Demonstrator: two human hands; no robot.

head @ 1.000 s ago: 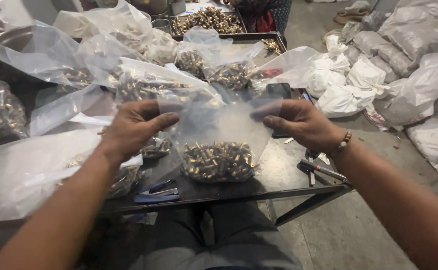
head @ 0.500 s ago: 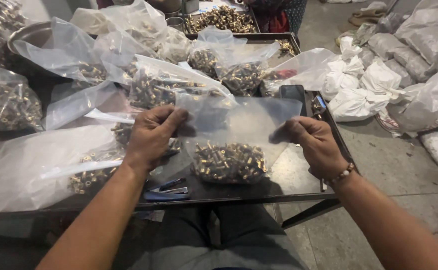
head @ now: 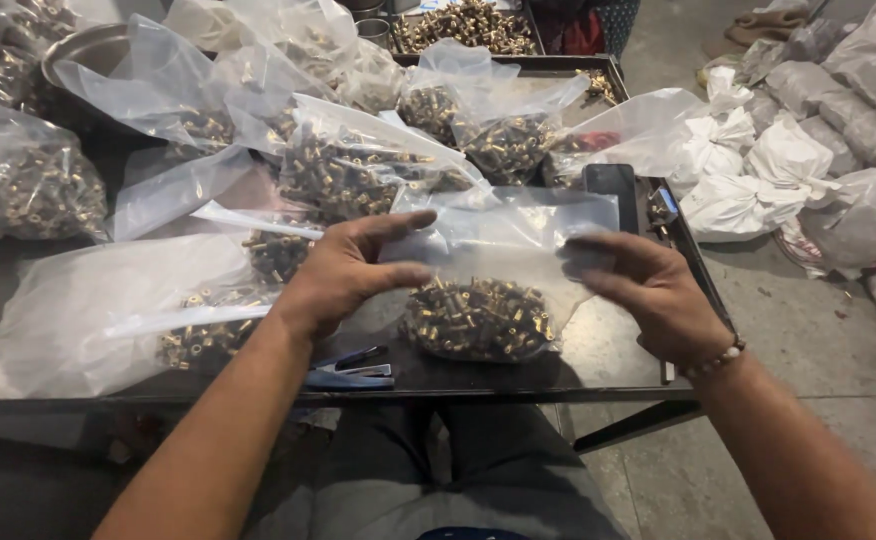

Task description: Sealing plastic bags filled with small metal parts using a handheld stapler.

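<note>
The left hand pinches the upper left corner of a clear plastic bag, thumb under and fingers laid flat over the film. The right hand grips the bag's upper right edge in the same way, its fingers slightly blurred, a beaded bracelet at the wrist. Between the two hands the bag's mouth is stretched flat, and its lower half sags onto the table under a heap of small brass fittings.

The bag rests on a dark metal table, near its front edge and right of centre. Just left of the bag, at the near edge, lies a blue-handled stapler. Further left a large flat bag lies on its side with a few fittings at its right end. Behind the hands several more filled bags crowd the middle of the table, and another full one sits at the far left. A dark phone lies just beyond the held bag, near the right edge. At the far end a tray of loose fittings shows.

To the right of the table the concrete floor is bare near the person and piled with white sacks farther off. The person's knees sit under the near edge.
</note>
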